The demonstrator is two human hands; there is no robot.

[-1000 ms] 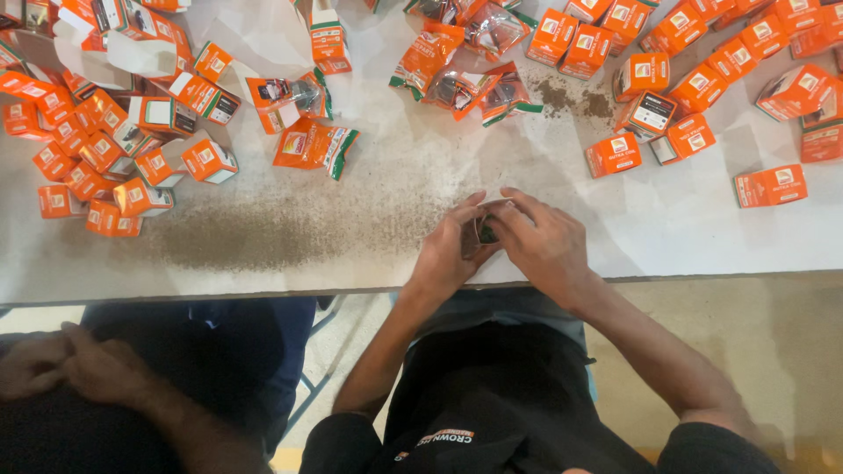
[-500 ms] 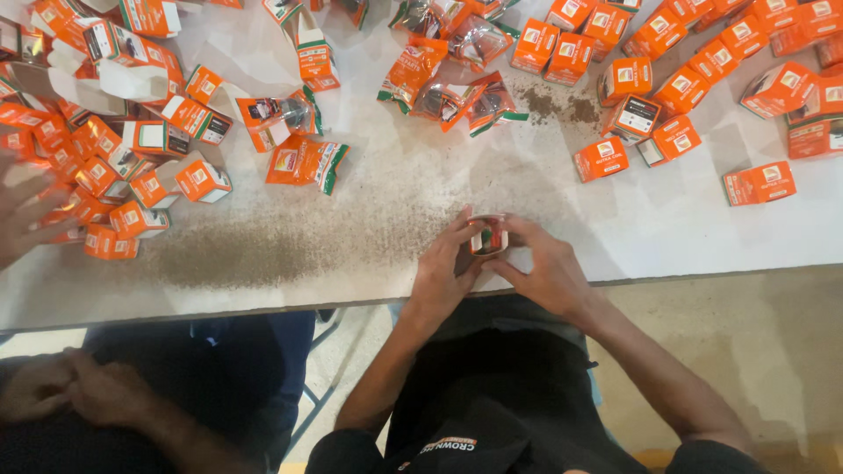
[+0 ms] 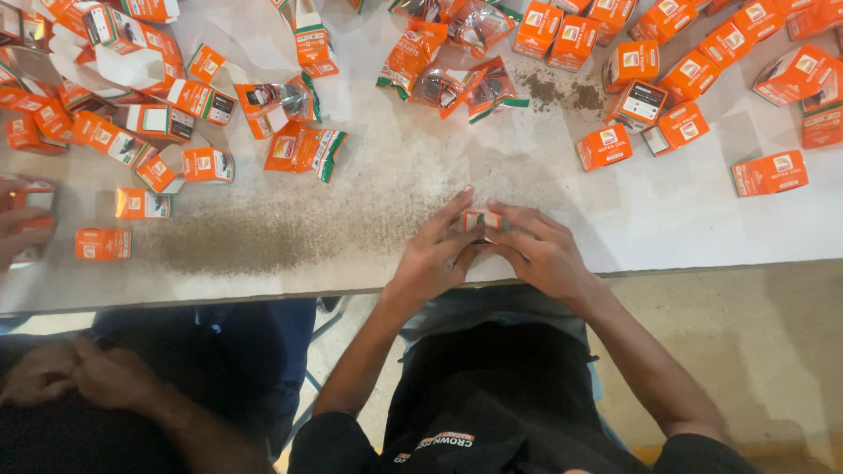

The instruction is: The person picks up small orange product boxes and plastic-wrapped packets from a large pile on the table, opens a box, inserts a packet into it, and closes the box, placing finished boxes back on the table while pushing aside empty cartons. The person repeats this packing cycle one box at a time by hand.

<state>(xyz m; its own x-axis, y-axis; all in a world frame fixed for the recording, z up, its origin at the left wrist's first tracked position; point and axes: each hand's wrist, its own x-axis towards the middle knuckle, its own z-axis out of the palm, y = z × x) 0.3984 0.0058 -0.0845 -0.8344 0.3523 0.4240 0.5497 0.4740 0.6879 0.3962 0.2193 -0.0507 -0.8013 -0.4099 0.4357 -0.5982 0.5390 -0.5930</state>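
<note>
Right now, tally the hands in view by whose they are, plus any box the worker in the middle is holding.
Own hands: 2, left hand and right hand
Hand at the table's left edge: 1
Clasped hands in a lap, lower left: 2
Small orange box held by both own hands: 1
Total: 6 (5 hands, 1 box)

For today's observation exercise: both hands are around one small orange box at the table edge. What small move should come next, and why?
Probably press the box's end flap shut. The left hand and right hand pinch the small orange box between their fingertips just above the white table, apart from the finished boxes further back.
</note>
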